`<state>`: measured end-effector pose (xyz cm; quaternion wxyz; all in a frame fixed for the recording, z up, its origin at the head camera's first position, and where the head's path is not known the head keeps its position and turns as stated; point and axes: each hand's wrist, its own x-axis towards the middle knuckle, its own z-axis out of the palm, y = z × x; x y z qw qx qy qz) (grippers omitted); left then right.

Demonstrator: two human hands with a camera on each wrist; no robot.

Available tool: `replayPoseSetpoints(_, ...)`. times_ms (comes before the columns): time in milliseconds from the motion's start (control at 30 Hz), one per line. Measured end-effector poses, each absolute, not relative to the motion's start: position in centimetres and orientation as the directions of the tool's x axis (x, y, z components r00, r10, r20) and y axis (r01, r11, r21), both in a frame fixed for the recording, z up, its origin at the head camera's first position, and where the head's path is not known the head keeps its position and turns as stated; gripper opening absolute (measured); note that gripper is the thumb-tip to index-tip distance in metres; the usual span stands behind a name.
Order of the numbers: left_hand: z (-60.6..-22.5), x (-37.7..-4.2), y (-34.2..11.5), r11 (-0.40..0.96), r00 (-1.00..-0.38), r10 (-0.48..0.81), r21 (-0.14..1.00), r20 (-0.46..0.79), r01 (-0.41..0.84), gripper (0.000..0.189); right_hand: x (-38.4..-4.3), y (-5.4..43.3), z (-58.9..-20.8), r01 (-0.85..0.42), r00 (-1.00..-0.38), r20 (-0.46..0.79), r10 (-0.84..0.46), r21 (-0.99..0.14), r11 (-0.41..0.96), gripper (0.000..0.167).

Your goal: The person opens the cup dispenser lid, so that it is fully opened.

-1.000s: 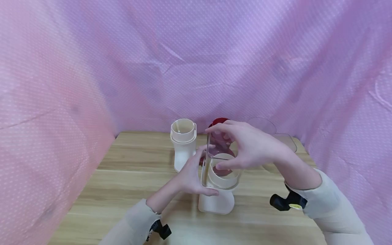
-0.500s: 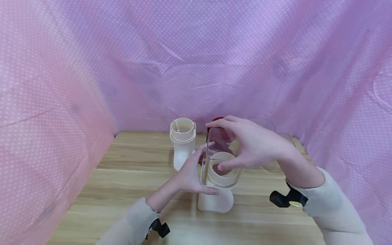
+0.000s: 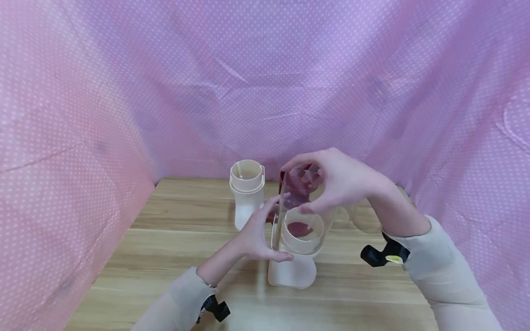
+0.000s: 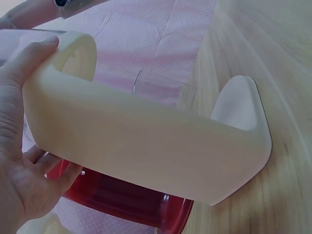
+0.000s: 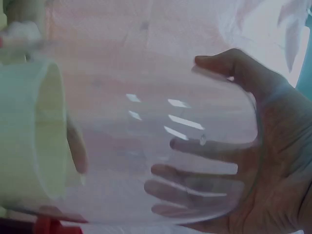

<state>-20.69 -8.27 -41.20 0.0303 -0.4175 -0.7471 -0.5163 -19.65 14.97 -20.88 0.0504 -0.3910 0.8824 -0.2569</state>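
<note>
A cream plastic stand (image 3: 291, 273) with a round collar on top and a flat foot stands on the table in front of me. My left hand (image 3: 254, 236) grips it near the collar, thumb at the rim in the left wrist view and fingers wrapped behind. Over the collar sits a clear container (image 5: 112, 161), its rounded closed end upward. My right hand (image 3: 341, 179) holds that end, with the thumb on one side and the fingers spread round the other, seen through the clear wall in the right wrist view. Whether the container is fully seated cannot be told.
A second cream stand (image 3: 248, 207) is upright at the back left. Behind the held stand is a red one (image 4: 131, 195), partly hidden. Another clear container (image 4: 156, 90) lies toward the back right. Pink dotted cloth (image 3: 265, 92) encloses the wooden table (image 3: 174, 257).
My right hand has shifted slightly up and away along the clear container, and its thumb sits higher. The left hand and the cream stand have hardly moved.
</note>
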Motion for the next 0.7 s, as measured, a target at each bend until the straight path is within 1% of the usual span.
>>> replayPoseSetpoints(67,-41.2,-20.5,-8.3,0.122,-0.649,0.596,0.746,0.472,0.654,0.131,-19.7,15.4,-20.5,-0.673,-0.678,0.119,-0.726,-0.498,0.547,0.068)
replayPoseSetpoints(167,-41.2,-20.3,-8.4,0.127,-0.652,0.597,0.747,0.469,0.653,0.128,-19.5,16.1,-19.6,-0.689,-0.663,0.138,-0.735,-0.496,0.529,0.069)
replayPoseSetpoints(267,-41.1,-20.3,-8.5,0.122,-0.648,0.604,0.75,0.464,0.65,0.127,-18.7,17.1,-18.4,-0.698,-0.681,0.182,-0.709,-0.455,0.553,0.073)
replayPoseSetpoints(400,-40.7,-20.4,-8.9,0.101,-0.618,0.639,0.747,0.458,0.657,0.128,-17.6,19.0,-17.0,-0.654,-0.749,0.241,-0.617,-0.418,0.631,0.071)
replayPoseSetpoints(533,-39.5,-20.2,-9.1,0.127,-0.569,0.665,0.677,0.484,0.725,0.118,-16.9,21.2,-16.3,-0.552,-0.833,0.296,-0.467,-0.409,0.727,0.063)
replayPoseSetpoints(633,-38.3,-19.5,-8.5,0.192,-0.569,0.628,0.602,0.532,0.775,0.11,-16.7,23.1,-16.2,-0.457,-0.883,0.319,-0.344,-0.42,0.784,0.057)
replayPoseSetpoints(700,-37.5,-18.7,-7.9,0.242,-0.593,0.586,0.578,0.552,0.779,0.106,-16.6,24.5,-16.3,-0.391,-0.909,0.319,-0.27,-0.424,0.817,0.055)
